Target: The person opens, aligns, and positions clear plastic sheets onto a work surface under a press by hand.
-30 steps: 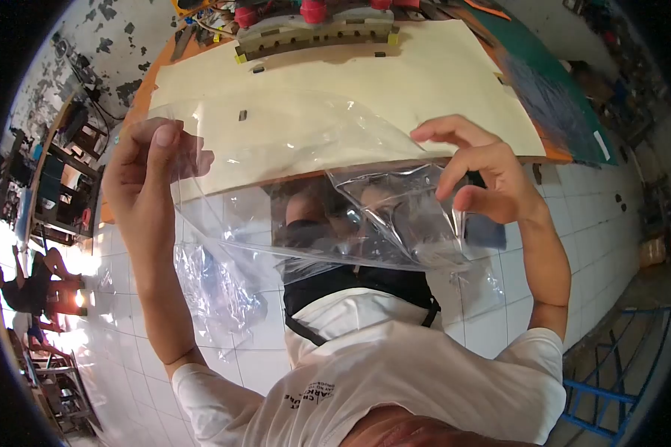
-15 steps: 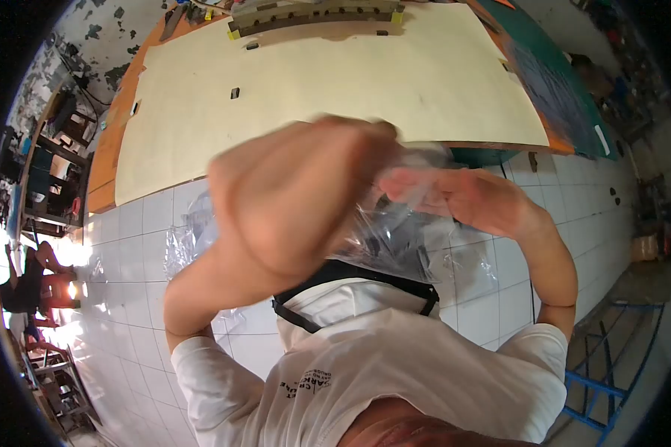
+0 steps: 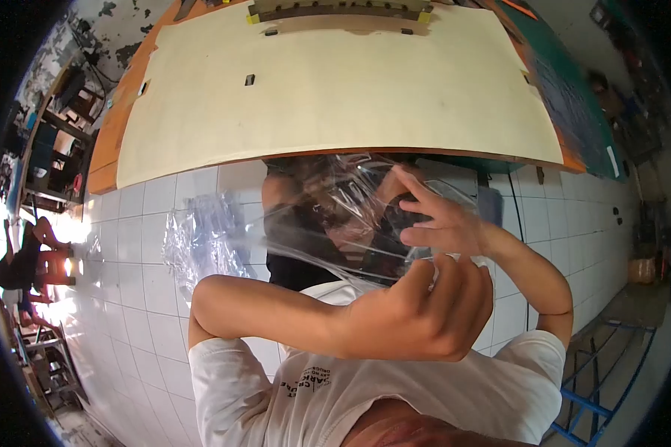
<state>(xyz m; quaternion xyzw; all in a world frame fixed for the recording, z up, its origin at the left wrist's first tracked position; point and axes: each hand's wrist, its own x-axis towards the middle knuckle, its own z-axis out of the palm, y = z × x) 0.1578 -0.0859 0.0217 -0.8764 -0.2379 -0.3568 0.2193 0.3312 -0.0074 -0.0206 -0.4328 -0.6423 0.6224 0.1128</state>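
A crinkled clear plastic film (image 3: 335, 246) stretches over my lap; whether it is a bag or a loose sheet I cannot tell. My left hand (image 3: 432, 309) reaches across my body to the right, its fingers curled closed at the film's near right edge. The fingertips are partly hidden behind the knuckles. Just beyond it, my right hand (image 3: 447, 223) has its fingers apart and pointing left, lying against the right part of the film. My bare legs and dark shorts show through the film.
In front stands a table covered with cream paper (image 3: 335, 97), with a metal bar (image 3: 343, 9) at its far edge. More clear plastic (image 3: 209, 235) lies on the white tiled floor at left. A blue metal frame (image 3: 600, 380) stands at right. Another person (image 3: 30, 253) sits far left.
My left hand has swung from in front of the table edge rightward and back towards my chest. My right hand has moved slightly left and nearer, its fingers now spread. The film lies more spread out.
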